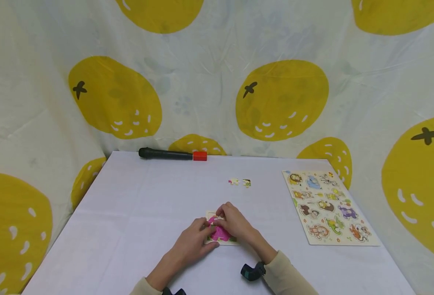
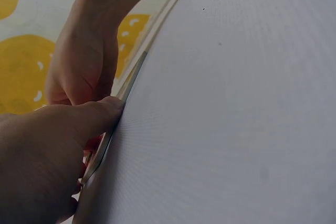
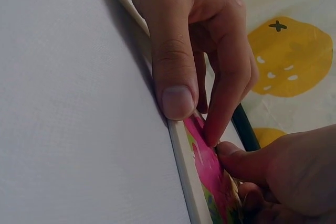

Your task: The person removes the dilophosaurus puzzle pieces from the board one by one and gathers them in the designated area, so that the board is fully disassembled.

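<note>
A small jigsaw board (image 1: 228, 243) with a pink figure lies flat on the white table. My left hand (image 1: 192, 241) grips its left side, the thumb along the near edge and the fingertips over the picture. From the right my right hand (image 1: 236, 223) reaches over the board's far part. Its thumb (image 3: 231, 156) and fingers pinch at a puzzle piece, mostly hidden, right beside the left index fingertip. In the left wrist view the left thumb (image 2: 102, 113) presses the board's edge. Two loose puzzle pieces, one pale (image 1: 234, 181) and one green and dark (image 1: 247, 183), lie beyond the hands.
A larger wooden animal puzzle board (image 1: 314, 223) lies at the right of the table. At the far edge, left of centre, rests a black microphone (image 1: 169, 154) with a red end. A curtain printed with yellow fruit (image 1: 283, 100) hangs behind the table.
</note>
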`<state>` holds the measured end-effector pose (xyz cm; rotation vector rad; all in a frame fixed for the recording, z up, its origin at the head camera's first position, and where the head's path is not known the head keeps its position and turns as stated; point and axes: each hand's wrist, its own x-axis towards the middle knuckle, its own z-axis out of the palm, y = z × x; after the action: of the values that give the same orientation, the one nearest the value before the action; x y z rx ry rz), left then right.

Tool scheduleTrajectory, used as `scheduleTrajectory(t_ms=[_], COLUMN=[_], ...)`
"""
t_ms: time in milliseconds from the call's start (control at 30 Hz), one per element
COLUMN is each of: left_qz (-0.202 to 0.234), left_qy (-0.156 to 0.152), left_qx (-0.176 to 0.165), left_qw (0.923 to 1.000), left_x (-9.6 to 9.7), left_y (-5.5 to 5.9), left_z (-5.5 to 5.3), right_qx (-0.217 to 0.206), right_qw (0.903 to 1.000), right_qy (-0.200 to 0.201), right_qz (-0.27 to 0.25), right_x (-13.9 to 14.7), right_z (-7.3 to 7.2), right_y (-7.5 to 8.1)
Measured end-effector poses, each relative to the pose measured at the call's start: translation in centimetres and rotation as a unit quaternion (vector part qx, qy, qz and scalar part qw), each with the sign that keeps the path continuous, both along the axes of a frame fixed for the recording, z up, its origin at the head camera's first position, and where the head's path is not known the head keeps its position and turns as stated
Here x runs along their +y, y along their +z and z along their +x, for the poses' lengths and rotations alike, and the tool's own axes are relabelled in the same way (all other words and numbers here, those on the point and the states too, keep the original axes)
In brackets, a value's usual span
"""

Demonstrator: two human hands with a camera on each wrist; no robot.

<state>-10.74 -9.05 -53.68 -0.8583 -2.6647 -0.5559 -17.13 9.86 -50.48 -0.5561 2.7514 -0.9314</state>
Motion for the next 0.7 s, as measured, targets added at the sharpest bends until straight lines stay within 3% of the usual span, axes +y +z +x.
scheduleTrajectory(t_ms=[267, 533, 700], left_qz=[0.003, 0.011, 0.008], left_qy=[0.000, -0.010, -0.006], left_qx=[-0.011, 0.006, 0.011], left_qw=[0.9999, 0.9999, 0.9999], left_x=[-0.01, -0.03, -0.15], left_y=[0.10, 0.19, 0.29], left_z=[0.00, -0.06, -0.11], right_qx=[-0.001, -0.005, -0.005], right_qw=[0.9999, 0.9985, 0.9988], right_qy=[-0.001, 0.002, 0.012], right_qz=[-0.014, -0.054, -0.047], right_x=[0.02, -0.11, -0.18], right_z=[0.00, 0.10, 0.09], right_y=[-0.09, -0.13, 0.16])
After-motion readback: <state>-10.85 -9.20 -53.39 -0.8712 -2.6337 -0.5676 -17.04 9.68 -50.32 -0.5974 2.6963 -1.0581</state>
